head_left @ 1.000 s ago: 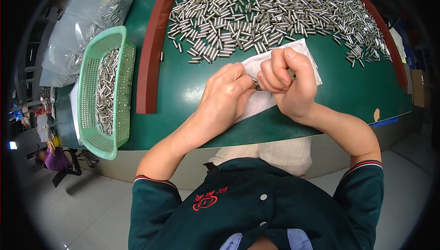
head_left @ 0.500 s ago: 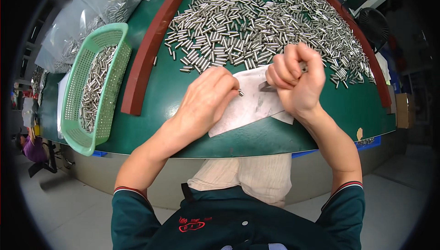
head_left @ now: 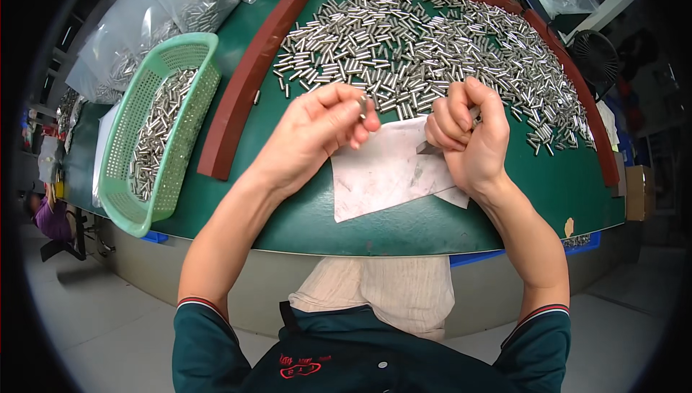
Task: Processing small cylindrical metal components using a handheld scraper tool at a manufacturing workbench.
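Above the white paper (head_left: 389, 170) our left hand (head_left: 317, 130) pinches one small metal pin (head_left: 362, 103); our right hand (head_left: 468, 134), just beside it, is clenched around something unclear. A loose pinch could drop the pin into the pile (head_left: 432, 40) beyond the paper.

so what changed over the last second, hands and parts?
The left hand moved left, away from the right hand, and now pinches one metal pin at its fingertips. The right hand kept its closed fist over the white sheet, a dark tip showing below it. Pin pile and green basket look unchanged.
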A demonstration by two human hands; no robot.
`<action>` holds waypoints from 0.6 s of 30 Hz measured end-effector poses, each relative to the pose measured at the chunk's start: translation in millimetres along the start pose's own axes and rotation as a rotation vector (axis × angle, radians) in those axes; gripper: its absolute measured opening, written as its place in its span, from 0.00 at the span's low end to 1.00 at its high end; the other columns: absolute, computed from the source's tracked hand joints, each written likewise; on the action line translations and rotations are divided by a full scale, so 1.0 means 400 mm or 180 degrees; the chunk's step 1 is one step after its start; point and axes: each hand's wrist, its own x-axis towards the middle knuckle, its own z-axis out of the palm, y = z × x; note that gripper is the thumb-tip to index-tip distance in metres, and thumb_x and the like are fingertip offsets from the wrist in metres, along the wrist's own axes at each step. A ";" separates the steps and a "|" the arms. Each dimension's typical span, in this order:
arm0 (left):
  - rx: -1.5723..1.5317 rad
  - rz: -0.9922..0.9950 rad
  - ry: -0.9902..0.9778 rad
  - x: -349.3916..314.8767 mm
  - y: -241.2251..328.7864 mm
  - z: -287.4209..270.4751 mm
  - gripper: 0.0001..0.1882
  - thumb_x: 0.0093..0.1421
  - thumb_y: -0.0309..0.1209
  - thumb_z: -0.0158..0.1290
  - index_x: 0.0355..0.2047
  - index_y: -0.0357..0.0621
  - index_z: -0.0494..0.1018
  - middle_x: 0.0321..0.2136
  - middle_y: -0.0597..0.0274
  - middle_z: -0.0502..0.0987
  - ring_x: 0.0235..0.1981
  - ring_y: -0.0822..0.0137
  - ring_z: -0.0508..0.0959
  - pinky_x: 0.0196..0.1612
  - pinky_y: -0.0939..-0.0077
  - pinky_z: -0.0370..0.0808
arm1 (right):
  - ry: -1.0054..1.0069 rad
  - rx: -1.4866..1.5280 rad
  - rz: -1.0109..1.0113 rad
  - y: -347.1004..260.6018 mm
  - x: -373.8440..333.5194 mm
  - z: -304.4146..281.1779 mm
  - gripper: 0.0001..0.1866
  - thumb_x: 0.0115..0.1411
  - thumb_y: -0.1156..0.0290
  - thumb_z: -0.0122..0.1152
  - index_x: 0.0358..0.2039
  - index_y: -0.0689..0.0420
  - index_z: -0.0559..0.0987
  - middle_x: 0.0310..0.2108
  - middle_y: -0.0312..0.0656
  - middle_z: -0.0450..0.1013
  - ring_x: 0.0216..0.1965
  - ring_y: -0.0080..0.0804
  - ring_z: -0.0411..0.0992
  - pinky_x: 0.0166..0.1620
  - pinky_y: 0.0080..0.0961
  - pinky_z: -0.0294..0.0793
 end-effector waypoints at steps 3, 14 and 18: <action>-0.0311 0.0051 0.0082 0.007 0.017 -0.021 0.10 0.57 0.31 0.44 0.37 0.38 0.67 0.29 0.62 0.71 0.29 0.76 0.69 0.33 0.83 0.67 | -0.0004 0.0037 0.0048 0.000 0.003 -0.005 0.19 0.57 0.63 0.34 0.10 0.52 0.54 0.06 0.30 0.47 0.09 0.17 0.41 0.15 0.18 0.42; 0.4499 0.0655 0.0439 0.030 0.046 -0.027 0.05 0.45 0.24 0.53 0.24 0.38 0.72 0.10 0.62 0.64 0.12 0.73 0.65 0.18 0.80 0.61 | 0.0016 -0.0057 0.0150 -0.003 0.011 -0.011 0.18 0.56 0.62 0.33 0.11 0.52 0.54 0.06 0.30 0.46 0.09 0.17 0.40 0.16 0.17 0.42; 0.4741 0.1352 0.0226 0.022 0.011 -0.055 0.05 0.45 0.23 0.54 0.23 0.37 0.71 0.16 0.55 0.72 0.17 0.61 0.72 0.21 0.72 0.67 | -0.0026 0.0005 0.0158 -0.007 0.013 -0.003 0.18 0.56 0.63 0.33 0.11 0.52 0.54 0.06 0.30 0.46 0.09 0.16 0.40 0.15 0.17 0.42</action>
